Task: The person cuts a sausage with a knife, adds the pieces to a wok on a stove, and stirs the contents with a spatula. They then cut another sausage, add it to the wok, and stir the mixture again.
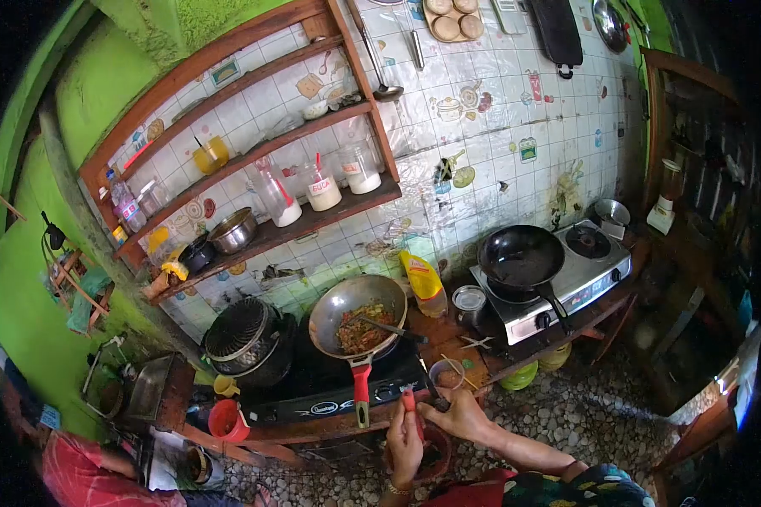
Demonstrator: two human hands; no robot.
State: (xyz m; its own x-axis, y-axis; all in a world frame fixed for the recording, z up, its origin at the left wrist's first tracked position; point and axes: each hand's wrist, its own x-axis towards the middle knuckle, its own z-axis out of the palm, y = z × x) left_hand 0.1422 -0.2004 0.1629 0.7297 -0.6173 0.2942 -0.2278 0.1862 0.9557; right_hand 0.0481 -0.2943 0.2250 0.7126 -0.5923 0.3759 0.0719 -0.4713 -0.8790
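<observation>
At the counter's front edge, my left hand (404, 448) is closed around a red, sausage-shaped piece (409, 402) with a pale tip, held upright. Close beside it, my right hand (465, 417) grips what looks like a knife (429, 380), its dark narrow blade pointing up and away from me. Just beyond the hands stands a clear plastic cup (446, 374) with a thin stick in it. To the left, a wok (323, 325) of chopped, reddish food rests on the black stove, a spatula (389, 326) lying in it. Its red handle (361, 390) points toward me.
A black frying pan (522, 255) sits on the steel stove (596, 291) at right. Between the stoves stand a yellow-labelled bottle (424, 283) and a can (468, 302). A dark pot (243, 338) and a red container (228, 420) are at left. Another person's red sleeve (72, 469) shows lower left.
</observation>
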